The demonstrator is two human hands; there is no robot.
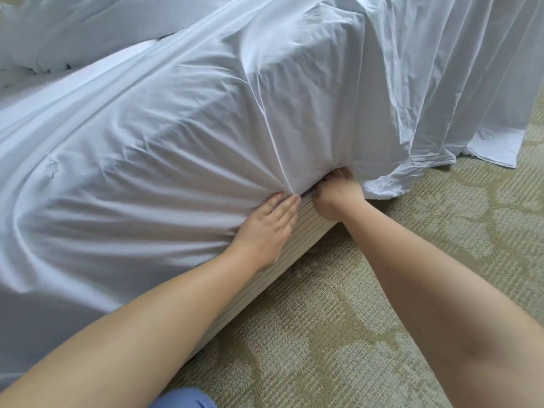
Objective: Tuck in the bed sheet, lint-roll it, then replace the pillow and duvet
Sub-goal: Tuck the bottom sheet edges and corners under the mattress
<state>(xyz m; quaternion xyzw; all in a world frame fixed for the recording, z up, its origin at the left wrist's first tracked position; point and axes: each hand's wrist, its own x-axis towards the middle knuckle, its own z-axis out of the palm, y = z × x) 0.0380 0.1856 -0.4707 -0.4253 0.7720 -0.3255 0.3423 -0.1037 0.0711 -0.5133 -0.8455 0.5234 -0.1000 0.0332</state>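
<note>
A white bed sheet (164, 148) covers the mattress and is gathered in folds at its near corner. My left hand (266, 228) lies flat against the sheet on the mattress side, fingers straight, just above the striped bed base (297, 240). My right hand (335, 195) is at the corner, with its fingers pushed in under the mattress and hidden by the cloth. To the right, the loose part of the sheet (459, 107) hangs down to the floor. More white bedding (73, 33) lies bunched at the top left.
Beige patterned carpet (382, 290) fills the floor on the right and in front. The sheet's loose hem (494, 154) rests on the carpet at the far right. A bit of blue clothing (185, 400) shows at the bottom edge.
</note>
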